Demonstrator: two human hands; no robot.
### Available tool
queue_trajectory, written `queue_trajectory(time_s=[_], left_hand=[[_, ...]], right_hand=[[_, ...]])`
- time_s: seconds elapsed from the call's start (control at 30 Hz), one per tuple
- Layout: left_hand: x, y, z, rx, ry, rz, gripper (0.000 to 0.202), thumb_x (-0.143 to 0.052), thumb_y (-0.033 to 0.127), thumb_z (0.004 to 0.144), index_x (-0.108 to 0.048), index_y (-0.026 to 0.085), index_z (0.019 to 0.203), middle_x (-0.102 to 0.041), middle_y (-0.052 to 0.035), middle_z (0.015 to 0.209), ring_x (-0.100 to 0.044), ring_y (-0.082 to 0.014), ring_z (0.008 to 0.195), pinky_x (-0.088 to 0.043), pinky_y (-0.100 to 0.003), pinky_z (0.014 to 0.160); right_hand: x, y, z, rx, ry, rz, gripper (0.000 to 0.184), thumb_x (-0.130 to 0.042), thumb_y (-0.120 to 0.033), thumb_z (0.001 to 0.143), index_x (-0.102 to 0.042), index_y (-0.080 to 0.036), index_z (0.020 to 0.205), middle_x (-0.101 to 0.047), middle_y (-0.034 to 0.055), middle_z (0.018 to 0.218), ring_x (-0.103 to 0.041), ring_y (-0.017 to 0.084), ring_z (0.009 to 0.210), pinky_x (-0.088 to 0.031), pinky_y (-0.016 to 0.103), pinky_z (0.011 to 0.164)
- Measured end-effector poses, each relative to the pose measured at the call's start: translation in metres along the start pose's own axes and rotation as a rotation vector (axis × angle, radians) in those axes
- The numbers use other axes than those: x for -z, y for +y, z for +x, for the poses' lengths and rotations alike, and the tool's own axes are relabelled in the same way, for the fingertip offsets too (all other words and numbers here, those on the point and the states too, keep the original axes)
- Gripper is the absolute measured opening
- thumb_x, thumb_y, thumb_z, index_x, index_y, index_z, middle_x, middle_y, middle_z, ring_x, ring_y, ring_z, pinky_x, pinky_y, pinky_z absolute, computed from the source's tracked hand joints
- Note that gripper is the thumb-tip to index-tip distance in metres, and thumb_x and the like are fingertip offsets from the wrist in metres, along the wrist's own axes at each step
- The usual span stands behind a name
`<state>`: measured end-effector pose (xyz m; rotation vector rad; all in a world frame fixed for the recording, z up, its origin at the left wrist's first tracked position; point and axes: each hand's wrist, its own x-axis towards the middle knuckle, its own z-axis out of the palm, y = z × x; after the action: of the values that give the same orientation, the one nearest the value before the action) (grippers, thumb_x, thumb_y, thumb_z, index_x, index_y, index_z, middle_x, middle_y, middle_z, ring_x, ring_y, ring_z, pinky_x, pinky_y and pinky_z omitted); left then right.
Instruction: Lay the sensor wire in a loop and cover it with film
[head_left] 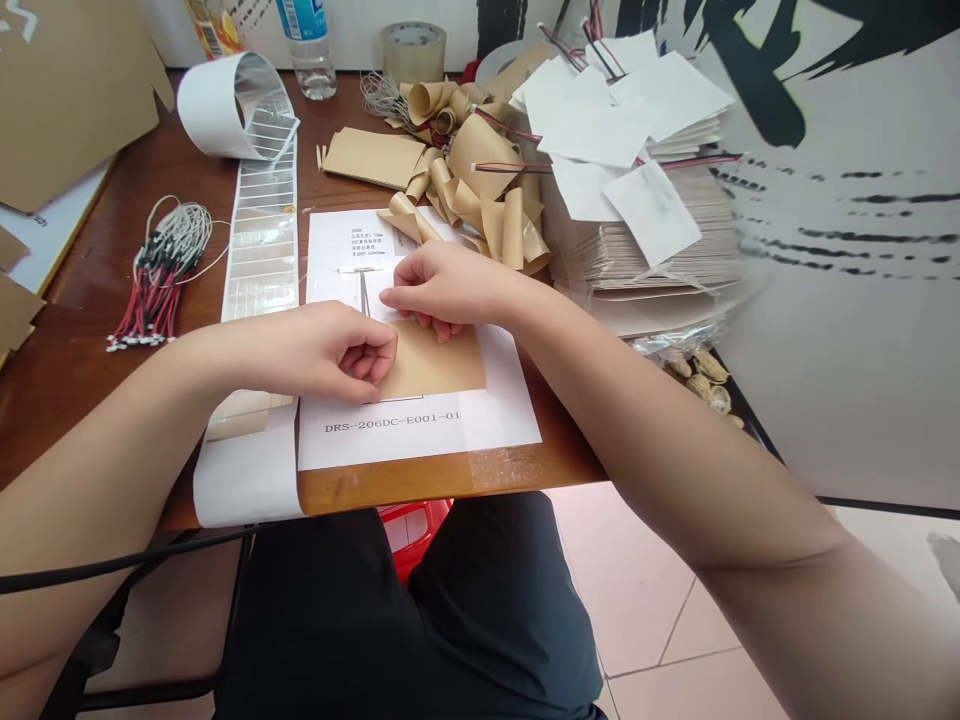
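A small brown paper sheet [442,362] lies on a white printed drawing sheet [495,425] at the table's front. My left hand [330,350] is closed at the paper's left edge, thumb low and fingers curled in. Over its upper edge, my right hand [442,285] is closed too, thumb and index finger brought together and the other fingers curled down near the paper. What the right fingertips pinch, if anything, is too small to make out. Thin dark lines [364,290] show on the drawing between the hands. Part of the brown sheet is hidden under my hands.
A label strip [259,250] curls along the left of the drawing. Farther left lies a bundle of red and black wires [161,270]. Brown paper rolls [480,165], a tape roll [412,52] and a bottle [307,45] stand behind. White card stacks [660,225] rise at right, near peanuts [701,380].
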<state>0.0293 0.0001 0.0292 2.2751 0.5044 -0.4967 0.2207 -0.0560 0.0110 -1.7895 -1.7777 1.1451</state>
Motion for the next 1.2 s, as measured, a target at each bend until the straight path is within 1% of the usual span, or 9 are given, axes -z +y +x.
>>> queue_trajectory(time_s=[0.13,0.3,0.5,0.6,0.73,0.87,0.93,1.07,1.2], left_hand=[[-0.001,0.002,0.001,0.012,0.046,0.005,0.012,-0.064,0.027,0.075,-0.054,0.023,0.07,-0.051,0.0045,0.064,-0.046,-0.0121,0.059,-0.036,-0.024,0.053],[-0.002,0.001,0.003,0.029,0.085,-0.002,0.012,-0.064,0.026,0.075,-0.053,0.023,0.07,-0.051,0.0049,0.063,-0.045,-0.0112,0.059,-0.035,-0.024,0.053],[-0.003,-0.003,0.007,-0.005,0.18,0.038,0.014,-0.062,0.026,0.074,-0.05,0.022,0.068,-0.048,0.0055,0.061,-0.042,-0.0101,0.056,-0.033,-0.025,0.055],[-0.003,-0.003,0.009,-0.005,0.23,0.042,0.014,-0.061,0.026,0.073,-0.049,0.022,0.068,-0.046,0.0054,0.06,-0.04,-0.0099,0.056,-0.032,-0.025,0.055],[-0.003,-0.005,0.011,0.002,0.262,0.022,0.014,-0.061,0.026,0.072,-0.048,0.022,0.07,-0.045,0.0059,0.061,-0.038,-0.0097,0.055,-0.033,-0.025,0.055],[-0.005,-0.012,0.014,-0.008,0.323,-0.038,0.014,-0.062,0.029,0.075,-0.05,0.023,0.073,-0.043,0.0069,0.06,-0.038,-0.01,0.055,-0.033,-0.024,0.053],[-0.006,-0.014,0.016,-0.013,0.344,-0.084,0.015,-0.064,0.031,0.077,-0.051,0.023,0.076,-0.043,0.0076,0.06,-0.037,-0.0099,0.055,-0.032,-0.024,0.052],[-0.008,-0.014,0.018,-0.025,0.357,-0.069,0.021,-0.066,0.039,0.08,-0.052,0.023,0.077,-0.048,0.0074,0.059,-0.041,-0.0101,0.056,-0.034,-0.024,0.054],[-0.009,-0.013,0.019,-0.009,0.395,-0.036,0.024,-0.066,0.043,0.082,-0.055,0.022,0.079,-0.052,0.0067,0.063,-0.045,-0.0102,0.058,-0.035,-0.025,0.057]], right_hand=[[0.0,0.001,0.001,0.007,0.006,0.007,0.034,-0.06,-0.023,0.098,-0.05,-0.021,0.066,-0.058,-0.0007,0.06,-0.056,0.01,0.046,-0.044,0.024,0.044],[0.0,0.002,0.002,-0.008,0.021,0.038,0.033,-0.06,-0.023,0.098,-0.053,-0.02,0.067,-0.054,-0.0023,0.053,-0.054,0.01,0.044,-0.042,0.022,0.042],[0.0,0.004,0.003,0.017,0.019,0.069,0.033,-0.06,-0.022,0.098,-0.051,-0.02,0.067,-0.058,-0.0013,0.059,-0.053,0.008,0.044,-0.042,0.021,0.04],[0.001,0.003,0.003,0.007,0.021,0.07,0.032,-0.059,-0.022,0.099,-0.052,-0.02,0.068,-0.056,-0.0023,0.056,-0.051,0.007,0.042,-0.04,0.019,0.039],[0.002,0.004,0.004,0.011,0.022,0.075,0.032,-0.058,-0.022,0.1,-0.053,-0.019,0.069,-0.056,-0.0029,0.056,-0.052,0.006,0.041,-0.04,0.017,0.039],[0.002,0.006,0.007,0.025,0.03,0.075,0.028,-0.056,-0.016,0.096,-0.051,-0.019,0.068,-0.059,-0.0022,0.06,-0.054,0.007,0.042,-0.039,0.017,0.038],[0.003,0.008,0.008,0.053,0.011,0.069,0.027,-0.054,-0.014,0.095,-0.051,-0.019,0.069,-0.059,-0.0025,0.06,-0.054,0.007,0.042,-0.039,0.018,0.038],[0.008,0.01,0.009,0.07,-0.066,0.061,0.028,-0.054,-0.017,0.097,-0.052,-0.02,0.069,-0.054,-0.0043,0.056,-0.049,0.007,0.039,-0.036,0.018,0.038],[0.01,0.011,0.011,0.063,-0.041,0.077,0.029,-0.056,-0.018,0.098,-0.054,-0.019,0.069,-0.048,-0.0059,0.05,-0.042,0.006,0.038,-0.034,0.019,0.037]])
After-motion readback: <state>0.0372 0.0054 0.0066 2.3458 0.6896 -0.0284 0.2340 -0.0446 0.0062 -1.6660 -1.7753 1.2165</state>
